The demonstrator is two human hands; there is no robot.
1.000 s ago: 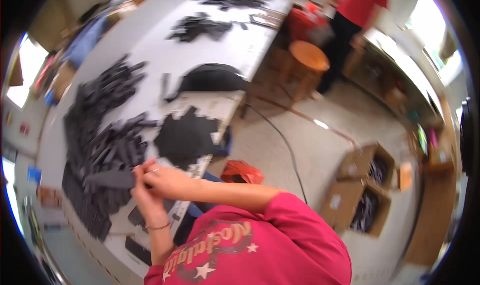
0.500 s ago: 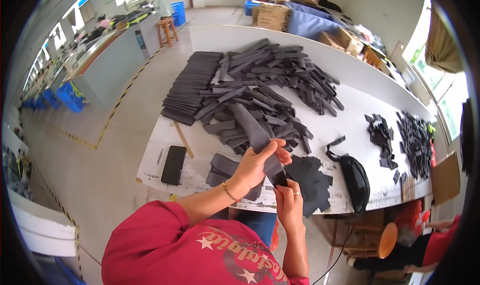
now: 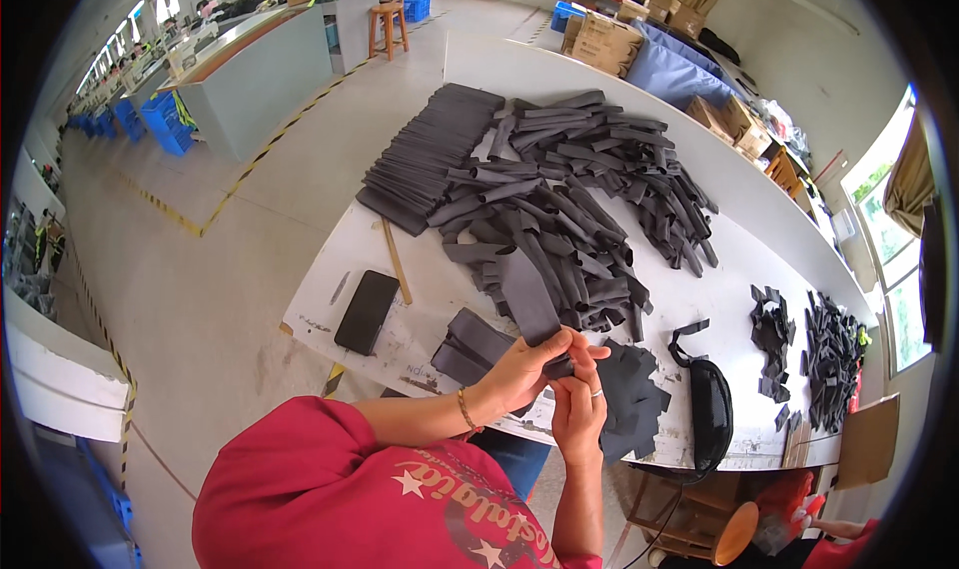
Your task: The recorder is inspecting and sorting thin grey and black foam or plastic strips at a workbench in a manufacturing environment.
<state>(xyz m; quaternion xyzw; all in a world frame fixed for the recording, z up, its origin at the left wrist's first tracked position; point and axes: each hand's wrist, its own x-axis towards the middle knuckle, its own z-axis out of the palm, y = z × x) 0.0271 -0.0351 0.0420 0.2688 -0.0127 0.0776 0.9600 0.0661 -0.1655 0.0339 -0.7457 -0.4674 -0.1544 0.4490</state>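
Strip [image 3: 526, 294] pinched over the near edge of the desk [image 3: 729, 289]

Nearest, the left grip [image 3: 519, 374] clasps the dark grey strip with the thumb on top, and the right grip [image 3: 577, 419] pinches at its near end; overlapping fingers hide the end itself. The strip slants from them toward 11 o'clock, above the loose pile [image 3: 569, 219]; whether the two touch, I cannot tell. Good handling here likely means squaring the near end before pressing and pinching lightly, since the material looks soft enough to skew. Lifting the far end well off the pile would probably avoid snags.

As for containers, taking directions from the grips, a glossy black pouch [image 3: 709, 414] lies between 3 and 4 o'clock, contents hidden. Off the desk, toward 4 o'clock, sits a red plastic bag [image 3: 784, 494], contents unclear. Farther away, cardboard boxes [image 3: 606, 44] stand at 12 o'clock, their insides not visible, and blue crates [image 3: 165, 124] at 10 o'clock, something yellow-green [image 3: 184, 109] showing at one.
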